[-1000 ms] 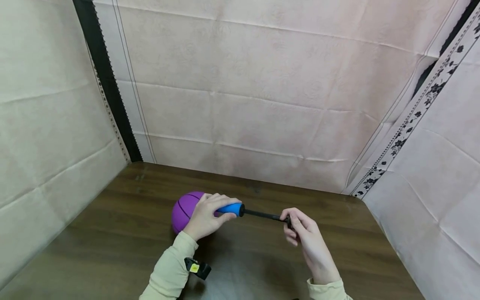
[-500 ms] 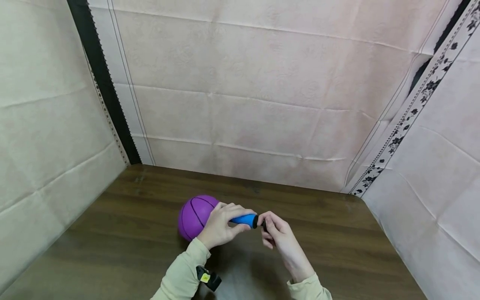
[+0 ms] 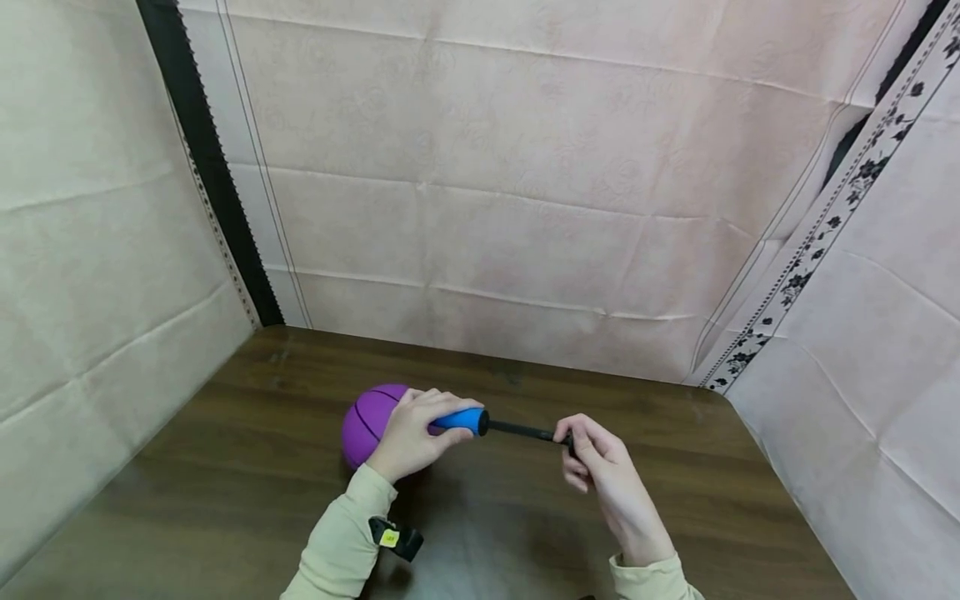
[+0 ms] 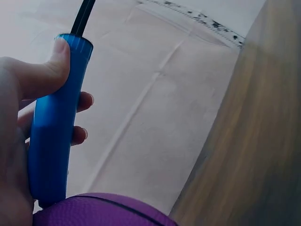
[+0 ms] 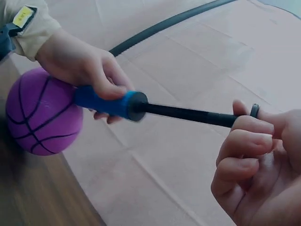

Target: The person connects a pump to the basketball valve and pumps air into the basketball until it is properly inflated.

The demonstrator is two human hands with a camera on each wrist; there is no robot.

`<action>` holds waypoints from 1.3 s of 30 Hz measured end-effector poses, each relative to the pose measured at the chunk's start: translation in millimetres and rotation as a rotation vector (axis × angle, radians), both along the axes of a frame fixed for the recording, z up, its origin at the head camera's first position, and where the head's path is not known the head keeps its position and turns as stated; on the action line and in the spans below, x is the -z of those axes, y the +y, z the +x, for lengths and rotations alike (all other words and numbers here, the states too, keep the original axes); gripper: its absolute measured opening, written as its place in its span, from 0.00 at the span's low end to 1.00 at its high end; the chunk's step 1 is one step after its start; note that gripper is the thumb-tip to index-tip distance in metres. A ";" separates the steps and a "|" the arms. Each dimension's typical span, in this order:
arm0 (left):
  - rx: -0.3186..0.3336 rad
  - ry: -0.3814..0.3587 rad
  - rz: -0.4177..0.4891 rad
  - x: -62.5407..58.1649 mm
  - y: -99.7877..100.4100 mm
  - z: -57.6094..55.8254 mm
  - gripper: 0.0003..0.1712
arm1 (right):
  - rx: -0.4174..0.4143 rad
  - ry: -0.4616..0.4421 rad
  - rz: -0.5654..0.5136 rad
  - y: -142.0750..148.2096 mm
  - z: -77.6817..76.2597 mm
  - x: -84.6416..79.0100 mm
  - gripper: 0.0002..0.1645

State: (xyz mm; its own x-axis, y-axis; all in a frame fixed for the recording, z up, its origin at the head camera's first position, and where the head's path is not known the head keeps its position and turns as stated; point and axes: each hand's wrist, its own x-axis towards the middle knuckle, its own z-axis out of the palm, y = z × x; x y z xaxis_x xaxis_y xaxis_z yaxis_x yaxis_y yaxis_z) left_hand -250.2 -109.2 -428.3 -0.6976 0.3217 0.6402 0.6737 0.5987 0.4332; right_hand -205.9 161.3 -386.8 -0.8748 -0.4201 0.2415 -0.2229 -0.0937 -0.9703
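A blue hand pump [image 3: 459,419] lies roughly level in the head view, its base end against a purple ball [image 3: 367,423] with black seam lines. My left hand [image 3: 411,433] grips the blue barrel, thumb along it near the black cap, as the left wrist view also shows. From the cap the black pump rod [image 5: 188,114] stands well pulled out. My right hand [image 3: 607,471] pinches the handle at the rod's far end, fingers curled. Whether a needle joins pump and ball is hidden.
Brown wood-grain table [image 3: 247,500] lies underneath. Pale cloth walls [image 3: 480,183] rise behind and at both sides, with a floral-edged strip at the right. A black camera [image 3: 397,537] sits on the left wrist.
Half a second ago my right hand was close to the barrel with the rod pushed in. Now it has drawn the rod out rightward; ball, barrel and left hand have shifted slightly left.
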 end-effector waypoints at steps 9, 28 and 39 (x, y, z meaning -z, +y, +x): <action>0.113 0.042 -0.009 8.2 24.5 3.7 0.19 | -0.042 -0.085 0.030 -30.7 -5.6 19.0 0.18; 0.068 -0.077 -0.005 -2.6 -1.6 0.5 0.21 | -0.040 0.079 0.130 0.8 -0.2 -1.1 0.15; 0.079 -0.087 -0.017 -0.9 5.3 2.7 0.23 | -0.030 0.055 0.097 -6.9 -1.9 4.5 0.17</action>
